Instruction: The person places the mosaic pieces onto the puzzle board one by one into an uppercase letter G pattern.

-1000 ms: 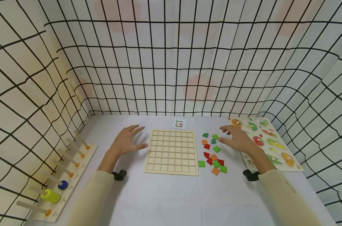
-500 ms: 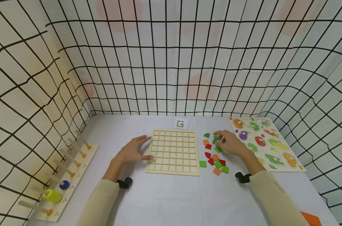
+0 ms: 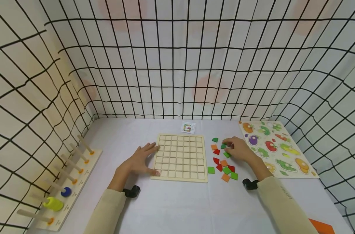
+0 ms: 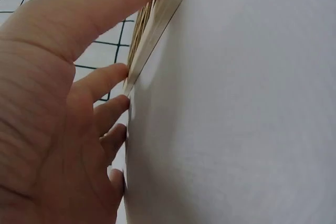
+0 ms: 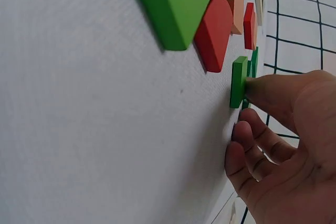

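A pale wooden grid board [image 3: 180, 158] lies flat on the white table. Along its left edge my left hand [image 3: 137, 161] rests spread, thumb and fingertips touching the rim; the left wrist view shows its thumb [image 4: 105, 6] against the board's side. Right of the board, my right hand [image 3: 239, 149] is down among small coloured tiles, fingers bent. A dark green quarter-round tile [image 3: 223, 146] shows between its thumb and index finger. Close by the thumb is a light green square tile [image 5: 239, 82]. The index fingertip is hidden in the right wrist view, so any pinch cannot be made out.
Red, orange and green tiles [image 3: 226, 170] lie loose below the right hand. A small pattern card [image 3: 188, 127] sits behind the board. A vegetable puzzle [image 3: 278, 151] lies far right, a peg board [image 3: 75, 188] with rings left. Black netting surrounds the table; an orange item [image 3: 321, 226] is bottom right.
My left hand has moved right onto the board's edge, its thumb sliding nearer. My right hand has come left and down to the green tiles, covering one light green square.
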`<state>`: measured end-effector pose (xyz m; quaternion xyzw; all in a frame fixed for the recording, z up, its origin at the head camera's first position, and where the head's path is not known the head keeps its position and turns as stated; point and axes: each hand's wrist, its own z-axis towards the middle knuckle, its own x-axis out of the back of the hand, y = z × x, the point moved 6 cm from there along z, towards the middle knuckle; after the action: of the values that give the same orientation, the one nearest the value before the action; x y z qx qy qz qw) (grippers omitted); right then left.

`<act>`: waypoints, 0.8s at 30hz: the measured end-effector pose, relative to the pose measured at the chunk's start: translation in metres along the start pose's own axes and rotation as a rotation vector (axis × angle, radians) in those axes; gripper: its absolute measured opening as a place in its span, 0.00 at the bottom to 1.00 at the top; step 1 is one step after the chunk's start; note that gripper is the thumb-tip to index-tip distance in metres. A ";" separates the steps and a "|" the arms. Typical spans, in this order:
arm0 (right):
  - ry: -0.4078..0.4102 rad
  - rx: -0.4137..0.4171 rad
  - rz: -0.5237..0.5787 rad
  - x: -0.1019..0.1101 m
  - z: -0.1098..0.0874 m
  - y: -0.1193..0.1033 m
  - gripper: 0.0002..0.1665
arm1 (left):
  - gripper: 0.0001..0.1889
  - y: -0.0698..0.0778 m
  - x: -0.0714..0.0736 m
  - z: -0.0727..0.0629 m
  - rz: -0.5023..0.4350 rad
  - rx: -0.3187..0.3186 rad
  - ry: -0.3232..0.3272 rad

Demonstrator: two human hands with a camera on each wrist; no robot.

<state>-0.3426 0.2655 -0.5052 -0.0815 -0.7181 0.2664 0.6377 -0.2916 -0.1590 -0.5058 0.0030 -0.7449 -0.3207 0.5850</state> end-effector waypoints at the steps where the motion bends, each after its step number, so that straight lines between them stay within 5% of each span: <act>1: 0.006 -0.006 0.007 0.001 0.000 0.000 0.21 | 0.62 0.000 0.000 0.000 0.003 -0.003 0.007; 15: 0.040 -0.006 0.039 0.003 0.000 0.002 0.18 | 0.65 -0.005 -0.007 0.000 0.006 0.001 0.015; 24: 0.078 0.009 0.086 0.003 -0.002 -0.032 0.22 | 0.65 -0.005 -0.008 0.001 0.013 -0.008 0.011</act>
<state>-0.3339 0.2405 -0.4870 -0.1199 -0.6872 0.2934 0.6537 -0.2914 -0.1596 -0.5156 -0.0026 -0.7402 -0.3200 0.5914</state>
